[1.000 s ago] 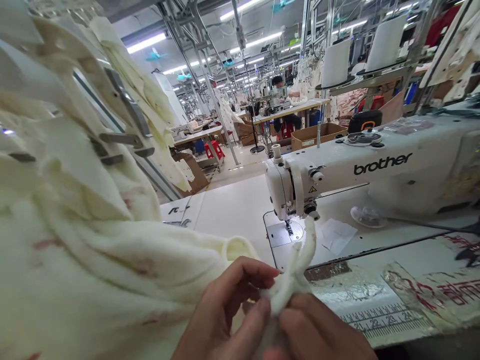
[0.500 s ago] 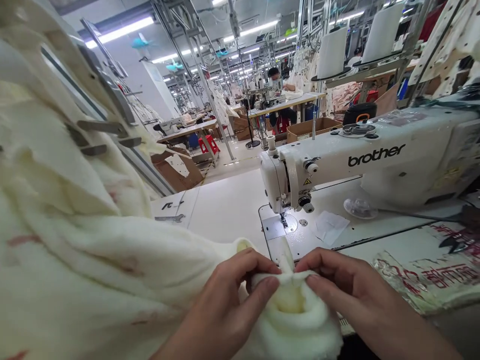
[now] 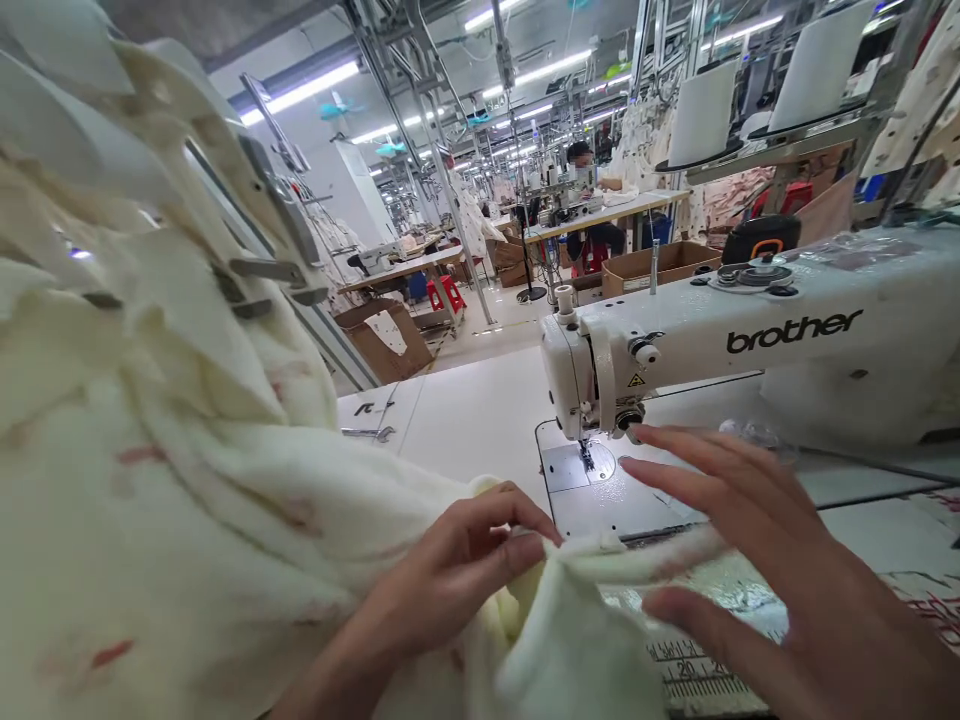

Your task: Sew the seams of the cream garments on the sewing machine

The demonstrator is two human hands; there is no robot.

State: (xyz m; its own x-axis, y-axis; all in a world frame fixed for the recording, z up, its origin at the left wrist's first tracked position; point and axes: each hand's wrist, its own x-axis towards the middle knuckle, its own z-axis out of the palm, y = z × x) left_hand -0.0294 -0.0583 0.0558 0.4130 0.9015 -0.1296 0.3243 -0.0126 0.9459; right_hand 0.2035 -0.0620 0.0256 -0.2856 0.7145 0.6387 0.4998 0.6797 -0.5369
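Thumb and fingers of my left hand (image 3: 465,570) pinch the edge of a cream fleece garment (image 3: 300,520), in front of the sewing machine. From that pinch one part of the cloth hangs down, and a narrow strip of it (image 3: 645,562) stretches right, toward my right hand (image 3: 772,540). My right hand has its fingers spread, with nothing gripped between them. Its fingertips appear just in front of the machine's lower head. Beyond my hands stands the white Brother sewing machine (image 3: 705,340), its presser foot (image 3: 586,455) over the metal needle plate.
More of the garment hangs from a clamp (image 3: 270,270) on the left. A wrench (image 3: 371,434) lies on the white table (image 3: 465,400). Thread cones (image 3: 701,115) stand at upper right. A printed ruler (image 3: 697,675) runs along the front edge. Farther back, a person (image 3: 581,155) sits at another machine.
My right hand has let go of the fleece, opened and moved up and right. My left hand still pinches the cloth. The view has shifted, so the machine appears farther right.
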